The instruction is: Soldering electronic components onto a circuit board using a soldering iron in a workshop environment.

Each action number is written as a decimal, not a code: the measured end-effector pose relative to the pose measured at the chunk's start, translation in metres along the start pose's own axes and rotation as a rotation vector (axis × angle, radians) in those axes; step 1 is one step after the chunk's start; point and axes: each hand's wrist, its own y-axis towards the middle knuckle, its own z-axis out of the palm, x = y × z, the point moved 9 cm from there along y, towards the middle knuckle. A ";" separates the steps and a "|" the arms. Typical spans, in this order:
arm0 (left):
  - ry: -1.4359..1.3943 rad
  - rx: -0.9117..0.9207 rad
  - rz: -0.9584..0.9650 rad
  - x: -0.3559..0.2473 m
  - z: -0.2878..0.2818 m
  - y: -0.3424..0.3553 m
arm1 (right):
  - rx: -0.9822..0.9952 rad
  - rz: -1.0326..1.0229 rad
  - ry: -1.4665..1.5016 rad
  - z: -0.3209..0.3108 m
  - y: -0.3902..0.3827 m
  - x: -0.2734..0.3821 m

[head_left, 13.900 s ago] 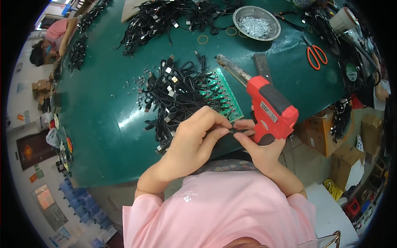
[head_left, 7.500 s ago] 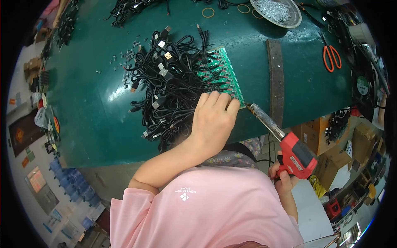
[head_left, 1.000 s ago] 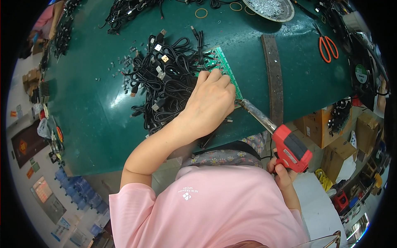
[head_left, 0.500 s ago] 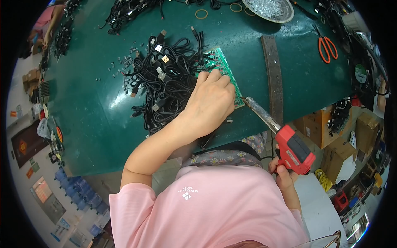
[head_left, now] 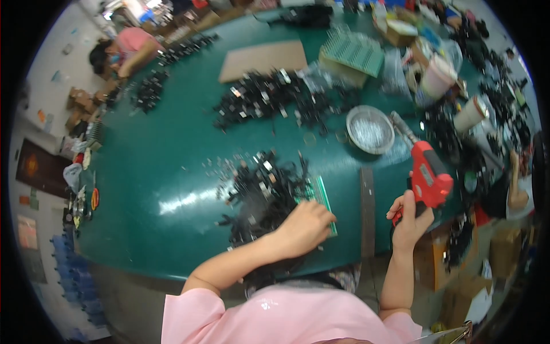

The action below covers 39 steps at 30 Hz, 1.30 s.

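Fingers of the right hand are wrapped tight around the grip of a red pistol-shaped soldering gun, held upright just off the near right edge of the dark green table, its metal tip pointing far. Curled together, the left hand presses down on the near end of a narrow green jig strip, beside a heap of black cables with metal plugs; a round metal dish sits farther off.

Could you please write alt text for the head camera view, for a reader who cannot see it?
A person in a pink top rests the left hand on a green fixture strip beside a pile of black cables on a green table, while the right hand lifts a red soldering gun clear. A metal bowl and more cables lie beyond.
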 end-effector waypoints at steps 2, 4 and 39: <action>-0.107 -0.158 0.122 -0.030 -0.049 -0.008 | 0.101 0.226 -0.354 0.007 0.026 -0.035; -0.239 -0.290 0.155 -0.053 -0.115 -0.030 | 0.095 0.260 -0.253 0.009 0.030 -0.052; -1.052 -0.182 0.625 -0.134 -0.144 -0.010 | -0.036 0.277 0.121 0.016 0.024 -0.089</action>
